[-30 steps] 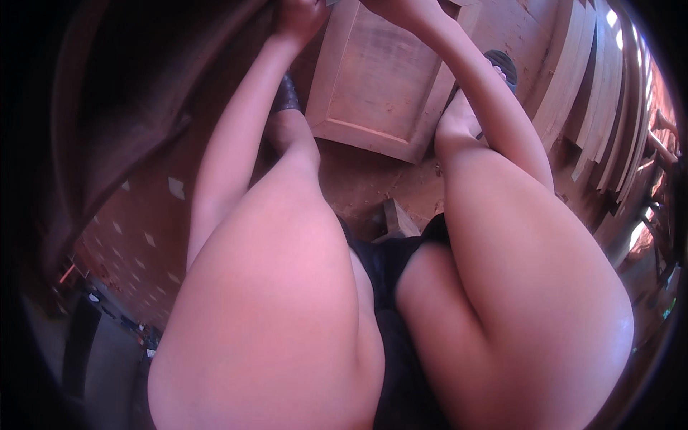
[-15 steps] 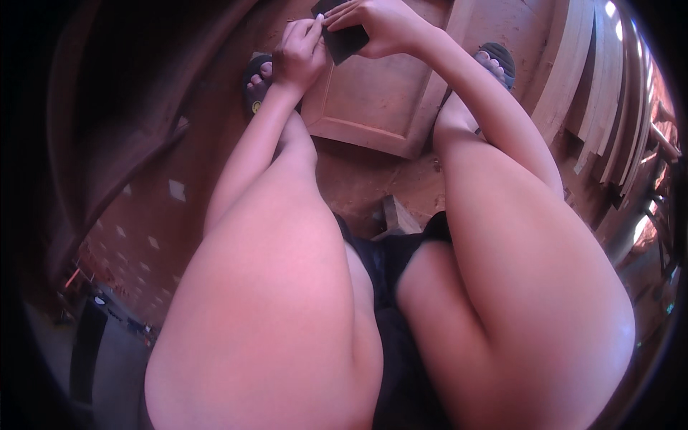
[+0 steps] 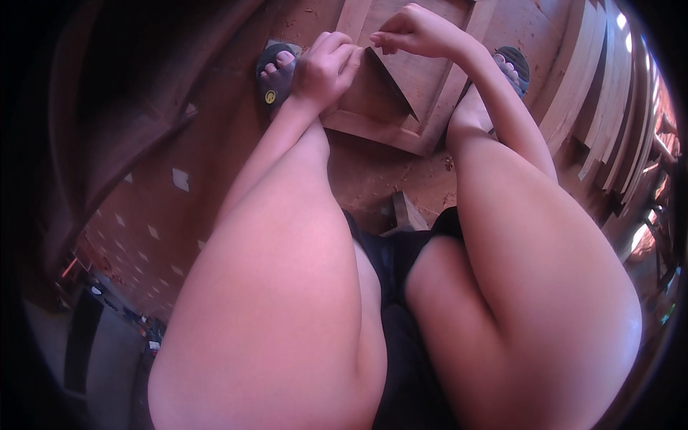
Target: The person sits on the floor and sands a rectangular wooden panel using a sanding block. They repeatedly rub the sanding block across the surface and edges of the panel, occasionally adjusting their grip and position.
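My left hand is closed on the edge of a sheet of sandpaper, its brown face toward me and a narrow dark strip along its right side. The sheet slants over a framed wooden panel lying on the ground between my feet. My right hand is raised just above the sheet's upper corner, thumb and fingers pinched together. Nothing shows between those fingertips, and a small gap parts them from the sheet.
Long wooden boards lie stacked along the right. A small wood offcut sits on the ground between my legs, with shavings nearby. My sandalled feet flank the panel. A dark, curved shape fills the upper left.
The sandpaper has turned from its dark face to its brown face. My right hand has come off it and moved right; my left hand has shifted slightly right and down with it.
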The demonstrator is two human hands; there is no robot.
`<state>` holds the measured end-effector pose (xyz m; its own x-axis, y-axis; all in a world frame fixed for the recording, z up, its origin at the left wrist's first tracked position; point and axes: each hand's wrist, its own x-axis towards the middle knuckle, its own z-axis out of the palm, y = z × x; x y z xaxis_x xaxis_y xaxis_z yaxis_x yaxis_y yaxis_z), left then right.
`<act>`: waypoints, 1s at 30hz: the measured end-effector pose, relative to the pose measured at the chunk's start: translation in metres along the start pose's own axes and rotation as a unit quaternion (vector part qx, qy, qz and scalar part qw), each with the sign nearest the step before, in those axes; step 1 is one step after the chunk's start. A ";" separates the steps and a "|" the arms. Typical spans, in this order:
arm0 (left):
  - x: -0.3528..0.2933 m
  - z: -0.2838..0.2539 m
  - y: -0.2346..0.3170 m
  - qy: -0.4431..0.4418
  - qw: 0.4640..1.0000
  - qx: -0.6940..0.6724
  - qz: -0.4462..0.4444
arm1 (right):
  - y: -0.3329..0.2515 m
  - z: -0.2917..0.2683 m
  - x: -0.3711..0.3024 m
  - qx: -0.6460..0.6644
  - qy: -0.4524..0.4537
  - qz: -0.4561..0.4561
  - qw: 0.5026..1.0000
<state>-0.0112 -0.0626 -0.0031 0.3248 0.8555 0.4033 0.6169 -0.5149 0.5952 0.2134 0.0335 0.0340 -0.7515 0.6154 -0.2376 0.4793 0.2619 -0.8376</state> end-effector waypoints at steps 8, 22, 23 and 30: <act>0.000 0.008 -0.004 -0.038 0.999 0.028 0.010 | -0.008 0.003 -0.003 -0.236 -0.055 0.211 0.947; 0.002 0.004 0.012 -0.031 0.977 -0.101 -0.184 | 0.008 -0.032 -0.037 0.069 0.343 0.111 0.930; -0.001 -0.004 0.010 -0.048 0.971 -0.102 -0.210 | 0.002 -0.024 -0.034 0.089 0.423 0.085 0.898; 0.045 0.003 0.015 -0.058 0.937 -0.213 -0.269 | 0.044 -0.046 -0.060 0.150 0.475 0.135 0.857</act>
<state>0.0150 -0.0315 0.0224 0.1408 0.9851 -0.0987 0.3790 0.0385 0.9246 0.3003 0.0419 0.0343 0.1442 0.9880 -0.0551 0.3333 -0.1009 -0.9374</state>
